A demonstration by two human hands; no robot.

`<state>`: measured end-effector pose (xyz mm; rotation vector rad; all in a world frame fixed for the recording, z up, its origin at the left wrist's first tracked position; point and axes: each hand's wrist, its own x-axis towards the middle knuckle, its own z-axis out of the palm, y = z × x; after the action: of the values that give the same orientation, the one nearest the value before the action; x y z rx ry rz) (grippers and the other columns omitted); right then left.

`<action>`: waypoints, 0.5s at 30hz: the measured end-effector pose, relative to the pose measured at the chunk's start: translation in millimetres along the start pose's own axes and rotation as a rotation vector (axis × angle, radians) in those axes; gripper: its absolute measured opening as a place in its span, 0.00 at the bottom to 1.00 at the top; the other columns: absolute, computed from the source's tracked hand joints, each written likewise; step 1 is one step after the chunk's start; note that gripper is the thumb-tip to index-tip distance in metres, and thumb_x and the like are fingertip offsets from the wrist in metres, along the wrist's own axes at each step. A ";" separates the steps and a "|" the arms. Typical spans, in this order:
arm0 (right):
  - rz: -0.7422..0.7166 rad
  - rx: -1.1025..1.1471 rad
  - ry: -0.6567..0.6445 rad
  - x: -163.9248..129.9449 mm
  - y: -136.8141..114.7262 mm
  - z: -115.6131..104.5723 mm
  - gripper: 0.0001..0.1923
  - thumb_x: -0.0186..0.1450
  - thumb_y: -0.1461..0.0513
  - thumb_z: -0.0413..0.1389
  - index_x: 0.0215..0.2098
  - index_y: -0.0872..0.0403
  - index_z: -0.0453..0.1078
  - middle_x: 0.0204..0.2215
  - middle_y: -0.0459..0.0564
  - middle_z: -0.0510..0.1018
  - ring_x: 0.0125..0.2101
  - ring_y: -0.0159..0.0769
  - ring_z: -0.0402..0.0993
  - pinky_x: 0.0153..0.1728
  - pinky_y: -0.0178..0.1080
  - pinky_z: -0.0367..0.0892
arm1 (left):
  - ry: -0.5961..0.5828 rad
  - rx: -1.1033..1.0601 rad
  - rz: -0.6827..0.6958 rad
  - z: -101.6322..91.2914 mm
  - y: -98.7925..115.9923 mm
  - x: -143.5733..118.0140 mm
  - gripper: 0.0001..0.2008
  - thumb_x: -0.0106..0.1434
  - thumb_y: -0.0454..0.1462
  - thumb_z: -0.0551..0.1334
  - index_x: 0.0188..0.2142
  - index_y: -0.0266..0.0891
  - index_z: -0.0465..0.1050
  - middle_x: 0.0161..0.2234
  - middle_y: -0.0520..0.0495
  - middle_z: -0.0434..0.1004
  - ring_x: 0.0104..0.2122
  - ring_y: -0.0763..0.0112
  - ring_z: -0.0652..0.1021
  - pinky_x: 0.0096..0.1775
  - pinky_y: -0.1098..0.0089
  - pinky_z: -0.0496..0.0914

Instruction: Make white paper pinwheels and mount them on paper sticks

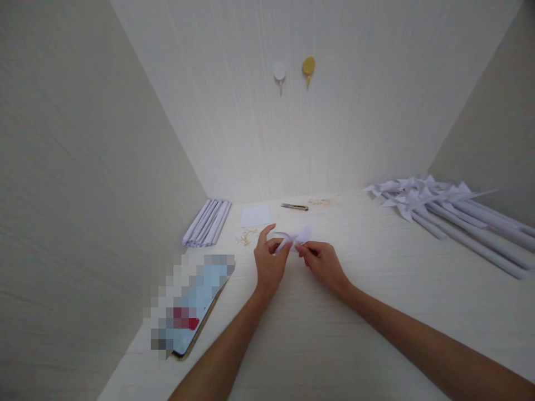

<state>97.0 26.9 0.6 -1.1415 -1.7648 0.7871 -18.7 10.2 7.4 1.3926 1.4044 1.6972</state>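
Note:
Both my hands meet over the middle of a pale table (376, 289), working one small piece of white folded paper (301, 236). My left hand (270, 262) pinches the paper's left side, index finger raised and curled over a bent flap. My right hand (324, 264) grips its right side between thumb and fingers. The paper is held just above the tabletop, partly hidden by my fingers.
A bundle of rolled white paper sticks (208, 223) lies at the back left. A blank paper square (256, 215), a small cutter (295, 207) and paper scraps (246, 237) lie behind my hands. Finished paper pinwheels on sticks (443, 209) are piled right. A blurred flat object (190, 303) lies left.

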 end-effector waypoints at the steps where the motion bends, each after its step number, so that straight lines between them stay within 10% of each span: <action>1: 0.014 0.020 -0.015 0.7 0.7 0.0 0.16 0.56 0.58 0.47 0.15 0.57 0.64 0.10 0.42 0.61 0.13 0.26 0.56 0.16 0.30 0.51 | 0.002 -0.013 -0.014 0.0 0.1 0.3 0.23 0.48 0.33 0.60 0.44 0.36 0.58 0.21 0.55 0.71 0.22 0.77 0.72 0.26 0.77 0.64; 15: 0.088 0.136 -0.139 5.5 7.5 -1.1 0.17 0.54 0.56 0.48 0.13 0.56 0.60 0.07 0.39 0.56 0.11 0.23 0.49 0.13 0.30 0.46 | -0.112 0.015 0.039 -7.3 -8.6 7.2 0.24 0.48 0.33 0.60 0.45 0.36 0.57 0.21 0.55 0.72 0.23 0.77 0.71 0.29 0.76 0.64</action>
<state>99.7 34.9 -3.5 -1.1016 -1.7533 1.0451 -29.5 16.5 2.7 1.5090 1.3390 1.6091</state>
